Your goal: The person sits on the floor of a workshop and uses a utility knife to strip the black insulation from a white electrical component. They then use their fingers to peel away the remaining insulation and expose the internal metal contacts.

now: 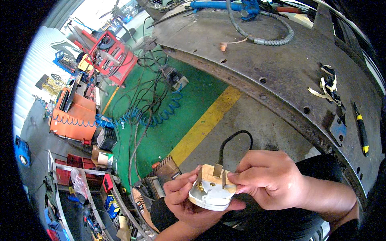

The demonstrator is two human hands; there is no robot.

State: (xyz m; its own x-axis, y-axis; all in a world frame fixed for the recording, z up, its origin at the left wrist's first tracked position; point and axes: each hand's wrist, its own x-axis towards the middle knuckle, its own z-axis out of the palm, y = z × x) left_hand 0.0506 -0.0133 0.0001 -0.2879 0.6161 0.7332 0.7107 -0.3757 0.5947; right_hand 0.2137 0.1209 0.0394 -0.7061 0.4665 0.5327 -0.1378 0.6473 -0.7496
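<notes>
My left hand holds a white electrical plug from below and the side, fingers curled round its body. Flat metal pins stand up from the plug's face, which is partly cream-coloured and looks worn. My right hand is closed in a pinch at the plug's right edge, beside one pin; its fingertips hide what exactly they grip. A black cable loops up behind the plug and curves down behind my right hand.
On the metal table lie a black-and-yellow screwdriver, black and cream scraps and a blue tool with a grey hose. Cables tangle on the green floor near a red cart. A parts tray stands lower left.
</notes>
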